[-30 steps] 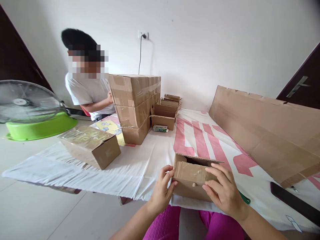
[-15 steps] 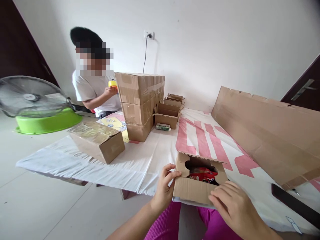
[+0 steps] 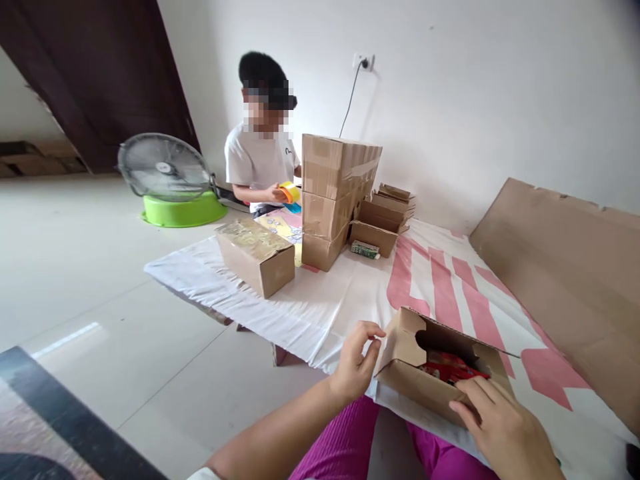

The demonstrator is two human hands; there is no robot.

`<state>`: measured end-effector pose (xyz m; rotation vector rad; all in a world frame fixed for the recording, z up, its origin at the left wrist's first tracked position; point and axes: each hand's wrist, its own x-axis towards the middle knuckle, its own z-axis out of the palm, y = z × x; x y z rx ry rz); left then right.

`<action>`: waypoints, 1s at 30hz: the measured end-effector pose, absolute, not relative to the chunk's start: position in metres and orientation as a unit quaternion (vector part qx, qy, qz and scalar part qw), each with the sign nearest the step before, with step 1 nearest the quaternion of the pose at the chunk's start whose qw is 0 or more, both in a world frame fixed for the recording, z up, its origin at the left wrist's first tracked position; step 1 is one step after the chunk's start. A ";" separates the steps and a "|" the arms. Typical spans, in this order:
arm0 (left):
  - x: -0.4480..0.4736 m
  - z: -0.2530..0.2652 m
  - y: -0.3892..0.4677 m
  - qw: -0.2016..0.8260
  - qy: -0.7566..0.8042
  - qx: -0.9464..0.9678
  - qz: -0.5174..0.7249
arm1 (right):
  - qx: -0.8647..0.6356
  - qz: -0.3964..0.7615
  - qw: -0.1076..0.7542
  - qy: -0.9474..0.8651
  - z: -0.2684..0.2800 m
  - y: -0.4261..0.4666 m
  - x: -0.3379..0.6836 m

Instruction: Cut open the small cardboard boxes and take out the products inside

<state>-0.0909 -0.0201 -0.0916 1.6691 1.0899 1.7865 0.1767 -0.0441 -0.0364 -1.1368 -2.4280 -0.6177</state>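
An open cardboard box [image 3: 430, 392] stands at the table's near edge, in front of my lap. Red printed packets [image 3: 453, 367] lie inside it, partly covered by the side flaps. My left hand [image 3: 357, 360] is beside the box's left end, fingers curved and apart, the fingertips close to the corner. With thumb and fingers, my right hand [image 3: 505, 417] grips the near edge of the box toward its right end; the fingertips reach over the opening.
Stacked taped boxes [image 3: 325, 193] and a single taped box [image 3: 257, 257] stand farther off. Behind the stack are open boxes [image 3: 377, 230] with a small green carton [image 3: 365, 250]. A co-worker [image 3: 263, 160] holds a yellow-orange tape roll [image 3: 289, 193]. A cardboard sheet [image 3: 565, 267] leans at right.
The view has swung left. My left hand has come off the box's left flap, and my right fingers now reach over its near edge. The co-worker holds the tape roll lower.
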 end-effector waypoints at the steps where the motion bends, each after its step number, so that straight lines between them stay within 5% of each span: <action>1: -0.093 -0.080 -0.017 0.217 0.379 0.631 0.641 | -0.403 -0.218 0.191 -0.868 -0.036 -0.044 0.177; 9: -0.084 -0.013 0.036 0.121 0.162 0.930 0.307 | -0.409 -0.208 0.167 -0.873 -0.036 -0.041 0.178; 14: -0.096 -0.005 0.039 0.033 0.191 0.914 0.355 | -0.411 -0.198 0.169 -0.874 -0.037 -0.042 0.180; 20: -0.132 -0.063 0.026 0.308 0.407 0.705 0.492 | -0.411 -0.194 0.182 -0.872 -0.040 -0.041 0.182; 23: -0.124 -0.105 0.020 0.362 0.479 0.634 0.487 | -0.412 -0.193 0.178 -0.873 -0.040 -0.037 0.183; 30: -0.099 -0.130 0.017 0.515 0.418 0.580 0.474 | -0.420 -0.191 0.179 -0.869 -0.040 -0.037 0.183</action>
